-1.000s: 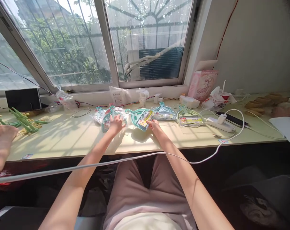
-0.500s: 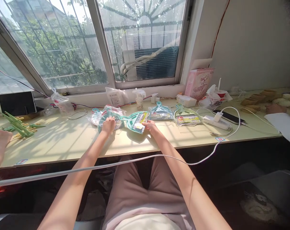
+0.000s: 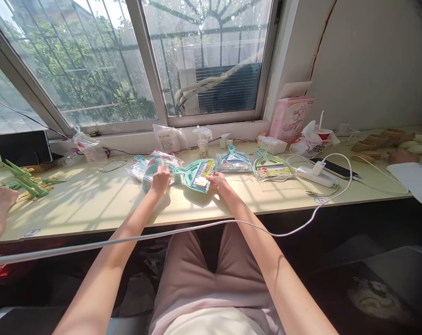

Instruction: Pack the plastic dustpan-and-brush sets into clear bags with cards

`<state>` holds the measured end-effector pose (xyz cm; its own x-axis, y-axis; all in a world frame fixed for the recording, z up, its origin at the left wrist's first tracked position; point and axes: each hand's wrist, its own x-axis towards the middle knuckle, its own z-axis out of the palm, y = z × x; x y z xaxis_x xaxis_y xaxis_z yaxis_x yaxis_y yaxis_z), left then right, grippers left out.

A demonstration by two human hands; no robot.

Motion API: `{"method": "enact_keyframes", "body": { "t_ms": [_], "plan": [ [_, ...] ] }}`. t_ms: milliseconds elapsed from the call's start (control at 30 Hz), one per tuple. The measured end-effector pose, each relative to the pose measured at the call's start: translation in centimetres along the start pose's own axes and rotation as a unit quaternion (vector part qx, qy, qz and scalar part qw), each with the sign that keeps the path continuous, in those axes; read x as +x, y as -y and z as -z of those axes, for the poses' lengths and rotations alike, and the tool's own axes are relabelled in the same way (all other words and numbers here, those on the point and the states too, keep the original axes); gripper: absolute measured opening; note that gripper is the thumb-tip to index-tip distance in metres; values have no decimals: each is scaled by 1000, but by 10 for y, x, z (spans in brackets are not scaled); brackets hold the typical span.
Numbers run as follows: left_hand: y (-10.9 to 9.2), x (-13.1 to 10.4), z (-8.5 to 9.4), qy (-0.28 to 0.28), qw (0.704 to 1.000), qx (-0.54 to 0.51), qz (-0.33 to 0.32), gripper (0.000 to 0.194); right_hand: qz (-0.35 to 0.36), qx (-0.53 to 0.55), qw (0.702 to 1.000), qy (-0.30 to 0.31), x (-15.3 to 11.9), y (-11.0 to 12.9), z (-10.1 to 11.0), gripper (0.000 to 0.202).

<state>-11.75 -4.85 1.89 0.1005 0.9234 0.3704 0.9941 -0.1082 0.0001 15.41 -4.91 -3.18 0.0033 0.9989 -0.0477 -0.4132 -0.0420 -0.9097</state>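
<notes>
My right hand [image 3: 217, 181] grips the edge of a teal mini dustpan [image 3: 196, 176] with a brush and a yellow-and-white label. Its handle points left, toward the wrapped pile. My left hand [image 3: 161, 179] lies on a pile of dustpan sets in clear plastic [image 3: 148, 167], fingers partly stretched out over it; the fingertips are hard to make out. Beyond my right hand lies a blue dustpan set [image 3: 234, 160]. A light green dustpan set [image 3: 271, 166] with a yellow label rests to its right.
A white cable [image 3: 197, 231] crosses in front of my forearms. To the right are a power strip [image 3: 315, 177] and a phone [image 3: 334, 168]. Another person's hand [image 3: 0, 209] is at the far left by green plant-like pieces [image 3: 31, 181]. A tablet [image 3: 24, 148] stands behind them.
My left hand's fingers have loosened from a closed pinch and reach further over the wrapped pile. My right hand and the teal dustpan have barely moved.
</notes>
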Motion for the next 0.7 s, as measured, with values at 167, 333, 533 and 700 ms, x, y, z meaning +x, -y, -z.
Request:
{"method": "enact_keyframes", "body": {
  "t_ms": [167, 333, 533, 700],
  "plan": [
    [1, 5, 2, 36, 998, 42, 17, 37, -47, -41, 998, -16, 7, 2, -1, 34],
    [-8, 12, 5, 3, 998, 64, 16, 43, -22, -42, 999, 5, 2, 3, -1, 28],
    [-32, 13, 12, -28, 996, 76, -22, 50, -3, -53, 998, 32, -10, 10, -4, 23],
    [-39, 14, 15, -26, 996, 83, -24, 51, 20, -20, 999, 19, -9, 9, -6, 27]
  ]
}}
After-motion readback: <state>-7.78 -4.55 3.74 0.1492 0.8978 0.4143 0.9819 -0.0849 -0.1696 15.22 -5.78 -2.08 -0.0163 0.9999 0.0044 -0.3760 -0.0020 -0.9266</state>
